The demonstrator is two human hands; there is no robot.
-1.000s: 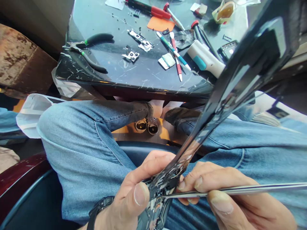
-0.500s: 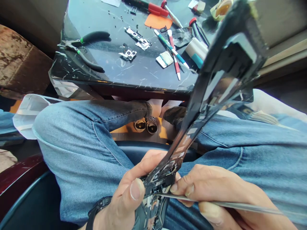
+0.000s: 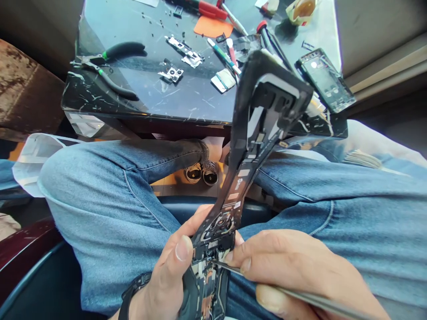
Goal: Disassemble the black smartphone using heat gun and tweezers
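My left hand (image 3: 170, 271) grips the lower body of an opened phone (image 3: 207, 280), thumb on its left edge. Electronic parts and copper-coloured strips show inside. A long dark panel (image 3: 235, 191) stands up from the phone, tilted away to the right. It is bare on the near side, with pale strips and a wide frame at its top. In my right hand (image 3: 293, 271) are thin metal tweezers (image 3: 300, 295), held between thumb and fingers. Their tip touches or hovers over the parts below the panel; the exact contact is too small to tell.
On the dark marbled table (image 3: 140, 104) lie pliers (image 3: 116, 58), a camera module (image 3: 173, 74), a metal bracket (image 3: 187, 52), a red-capped marker (image 3: 211, 10), an orange pick (image 3: 213, 27), screwdrivers and tiny screws. A phone frame (image 3: 327, 80) rests at the right. My knees are below the table.
The phone's raised panel has swung left and looks lower in view, uncovering the phone frame on the table. The tweezer tip has shifted slightly left and up. My head view has turned a little.
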